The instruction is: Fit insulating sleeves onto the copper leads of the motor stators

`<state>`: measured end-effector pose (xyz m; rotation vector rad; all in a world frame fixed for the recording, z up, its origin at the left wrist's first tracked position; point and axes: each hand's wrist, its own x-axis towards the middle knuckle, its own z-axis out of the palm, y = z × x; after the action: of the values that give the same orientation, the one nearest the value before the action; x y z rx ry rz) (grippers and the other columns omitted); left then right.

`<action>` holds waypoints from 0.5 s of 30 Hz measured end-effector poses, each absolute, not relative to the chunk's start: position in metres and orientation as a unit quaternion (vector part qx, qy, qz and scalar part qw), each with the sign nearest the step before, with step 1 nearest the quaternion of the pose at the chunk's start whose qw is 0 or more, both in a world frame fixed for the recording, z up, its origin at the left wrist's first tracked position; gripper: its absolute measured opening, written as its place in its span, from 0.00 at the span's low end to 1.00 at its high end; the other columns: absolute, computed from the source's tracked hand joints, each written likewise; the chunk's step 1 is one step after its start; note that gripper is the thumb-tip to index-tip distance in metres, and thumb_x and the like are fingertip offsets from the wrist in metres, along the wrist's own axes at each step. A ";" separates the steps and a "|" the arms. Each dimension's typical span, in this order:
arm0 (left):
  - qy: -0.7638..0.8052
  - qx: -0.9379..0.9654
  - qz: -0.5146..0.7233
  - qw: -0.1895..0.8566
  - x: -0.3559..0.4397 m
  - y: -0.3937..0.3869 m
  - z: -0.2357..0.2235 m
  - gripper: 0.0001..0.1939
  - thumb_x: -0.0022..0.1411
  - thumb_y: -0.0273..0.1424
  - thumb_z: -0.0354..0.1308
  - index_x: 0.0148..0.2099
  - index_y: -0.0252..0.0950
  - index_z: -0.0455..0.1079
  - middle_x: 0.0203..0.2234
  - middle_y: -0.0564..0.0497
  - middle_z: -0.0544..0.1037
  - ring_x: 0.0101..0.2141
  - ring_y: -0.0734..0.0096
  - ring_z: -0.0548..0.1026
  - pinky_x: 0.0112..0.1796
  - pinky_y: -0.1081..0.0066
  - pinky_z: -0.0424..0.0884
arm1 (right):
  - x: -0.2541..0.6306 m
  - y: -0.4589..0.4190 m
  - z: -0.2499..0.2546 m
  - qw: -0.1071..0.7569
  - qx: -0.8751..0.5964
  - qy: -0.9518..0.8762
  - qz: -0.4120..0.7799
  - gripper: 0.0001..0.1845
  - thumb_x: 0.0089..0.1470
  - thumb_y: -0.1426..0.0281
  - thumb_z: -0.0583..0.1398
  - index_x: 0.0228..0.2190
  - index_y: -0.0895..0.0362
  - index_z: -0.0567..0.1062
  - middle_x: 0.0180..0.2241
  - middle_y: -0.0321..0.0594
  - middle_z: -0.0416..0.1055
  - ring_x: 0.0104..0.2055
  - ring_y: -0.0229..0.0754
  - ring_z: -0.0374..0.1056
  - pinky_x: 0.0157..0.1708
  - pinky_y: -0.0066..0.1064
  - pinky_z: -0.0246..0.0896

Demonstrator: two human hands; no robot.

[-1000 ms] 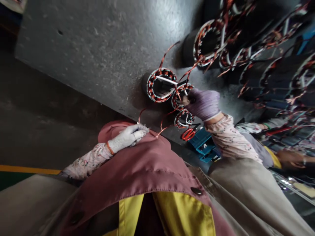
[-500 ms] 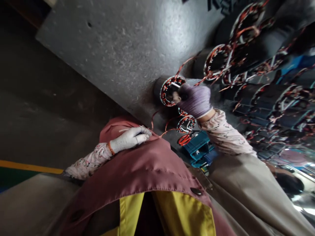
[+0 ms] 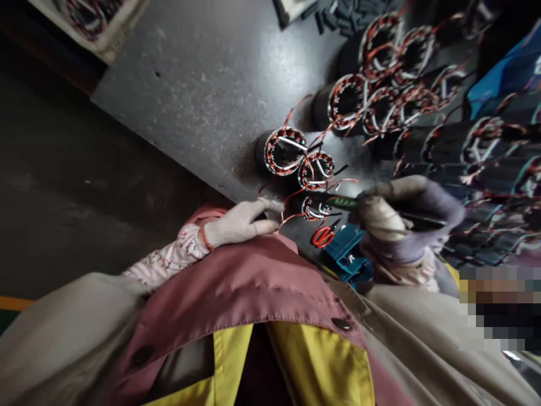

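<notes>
My left hand point(image 3: 245, 220), in a whitish glove, is at the table edge in front of my apron. Its fingertips close around the end of a copper wire point(image 3: 295, 216), which runs to a small wound motor stator point(image 3: 313, 210). Blurred by motion, my right hand point(image 3: 401, 214) in a white and purple glove grips a dark stick-like tool point(image 3: 341, 202) with green lettering; its exact kind is unclear. The tool points left across the small stator. Behind it stand another stator point(image 3: 316, 171) and a larger one point(image 3: 283, 151) with white strips and copper windings.
Orange-handled scissors point(image 3: 323, 237) lie beside a blue plastic bin point(image 3: 344, 251). Many stators point(image 3: 349, 101) crowd the right side of the metal table point(image 3: 203, 84). Black pieces point(image 3: 350, 20) are heaped at the back, and a tray point(image 3: 110, 48) sits upper left. Another person is at right.
My right hand has left the larger stator, moving right and toward me, and a green-lettered tool now shows in it. My left hand has shifted slightly right, to the wire end.
</notes>
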<state>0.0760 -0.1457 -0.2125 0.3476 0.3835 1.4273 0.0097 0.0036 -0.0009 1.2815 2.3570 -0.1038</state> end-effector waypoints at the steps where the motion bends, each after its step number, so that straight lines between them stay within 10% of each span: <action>1: 0.173 0.185 0.660 0.707 0.067 -0.136 -0.208 0.27 0.64 0.41 0.59 0.62 0.35 0.71 0.57 0.44 0.79 0.55 0.58 0.78 0.59 0.61 0.70 | 0.019 -0.005 0.008 0.204 0.486 0.848 -0.048 0.17 0.49 0.51 0.69 0.25 0.48 0.73 0.22 0.36 0.72 0.20 0.42 0.65 0.19 0.37 0.61; 9: 0.141 0.372 0.637 0.660 0.056 -0.094 -0.150 0.39 0.58 0.42 0.68 0.68 0.36 0.65 0.61 0.43 0.76 0.59 0.52 0.76 0.59 0.59 0.71 | 0.112 -0.038 0.031 0.101 0.708 0.679 -0.167 0.23 0.43 0.49 0.68 0.23 0.50 0.66 0.17 0.31 0.66 0.14 0.37 0.60 0.14 0.30 0.56; 15: 0.255 0.349 0.616 0.658 0.095 -0.071 -0.083 0.25 0.73 0.41 0.50 0.63 0.32 0.70 0.60 0.40 0.77 0.60 0.57 0.75 0.62 0.61 0.68 | 0.180 -0.051 0.045 -0.078 0.751 0.618 -0.219 0.24 0.47 0.46 0.60 0.22 0.50 0.58 0.14 0.26 0.54 0.14 0.34 0.51 0.15 0.29 0.51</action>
<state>0.0950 -0.0710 -0.0831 0.7908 0.5776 1.3953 0.1803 -0.0507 0.0445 2.4827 2.0449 -0.7248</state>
